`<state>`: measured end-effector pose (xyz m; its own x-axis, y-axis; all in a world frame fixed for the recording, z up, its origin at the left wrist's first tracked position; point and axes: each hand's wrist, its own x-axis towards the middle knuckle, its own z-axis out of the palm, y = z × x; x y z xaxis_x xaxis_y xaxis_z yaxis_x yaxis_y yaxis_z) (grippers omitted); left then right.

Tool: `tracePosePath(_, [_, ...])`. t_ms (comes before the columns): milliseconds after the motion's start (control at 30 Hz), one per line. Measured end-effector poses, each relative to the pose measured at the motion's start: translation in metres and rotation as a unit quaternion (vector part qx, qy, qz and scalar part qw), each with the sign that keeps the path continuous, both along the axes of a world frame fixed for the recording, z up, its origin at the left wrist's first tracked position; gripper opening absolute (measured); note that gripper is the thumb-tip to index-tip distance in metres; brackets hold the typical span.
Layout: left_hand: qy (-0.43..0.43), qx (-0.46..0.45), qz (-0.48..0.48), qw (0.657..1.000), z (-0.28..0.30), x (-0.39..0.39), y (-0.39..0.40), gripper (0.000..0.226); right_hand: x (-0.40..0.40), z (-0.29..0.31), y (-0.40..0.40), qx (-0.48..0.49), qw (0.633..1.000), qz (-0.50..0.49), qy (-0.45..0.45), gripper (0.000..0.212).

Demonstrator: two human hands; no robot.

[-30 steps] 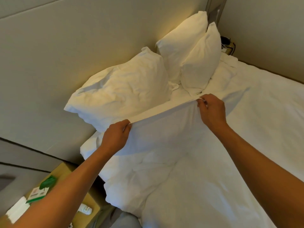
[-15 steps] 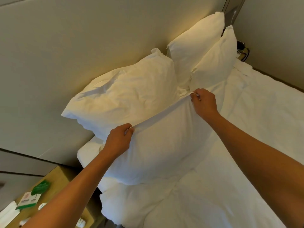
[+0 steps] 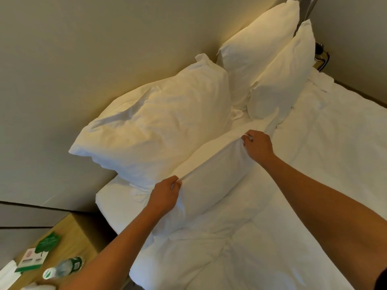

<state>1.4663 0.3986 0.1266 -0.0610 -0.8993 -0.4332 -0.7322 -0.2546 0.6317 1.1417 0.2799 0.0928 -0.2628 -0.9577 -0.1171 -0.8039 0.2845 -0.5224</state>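
Note:
A white pillow (image 3: 211, 176) stands on its long edge on the bed, in front of a larger white pillow (image 3: 159, 130) that leans on the headboard. My left hand (image 3: 165, 195) pinches the pillow's top seam at its near end. My right hand (image 3: 258, 146) pinches the same seam at the far end. The seam is stretched taut between both hands. Two more white pillows (image 3: 270, 65) stand upright farther along the headboard.
The white duvet (image 3: 293, 216) covers the bed, creased near the pillows. A padded beige headboard (image 3: 104, 59) runs along the left. A wooden bedside table (image 3: 69, 239) at lower left holds a plastic bottle (image 3: 62, 267), green cards and white items.
Both hands have carried the held pillow toward the headboard and set it lower on the bed, in front of the large pillow. The view has shifted, showing more of the bedside table.

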Motion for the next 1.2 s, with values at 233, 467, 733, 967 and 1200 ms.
tracePosePath(233, [0.025,0.027,-0.048,0.998,0.014,-0.025,0.008,0.028,-0.031,0.017,0.027,-0.082,0.994,-0.06,0.05,0.03])
tracePosePath(467, [0.019,0.003,0.001,1.0,0.016,-0.007,-0.018,0.027,-0.01,0.024,0.005,-0.079,0.995,-0.035,0.039,0.031])
tracePosePath(733, [-0.067,-0.058,0.043,0.995,-0.013,0.035,-0.09,0.025,0.045,0.005,-0.072,-0.06,0.998,-0.019,0.006,0.029])
tracePosePath(967, [-0.076,-0.11,0.075,0.988,-0.021,0.063,-0.131,0.031,0.068,-0.008,-0.122,-0.075,0.997,0.0,-0.026,0.029])
tracePosePath(1200, [-0.085,-0.112,0.033,0.989,-0.046,0.025,-0.098,0.02,0.052,-0.047,-0.05,-0.047,0.999,0.01,-0.02,0.061])
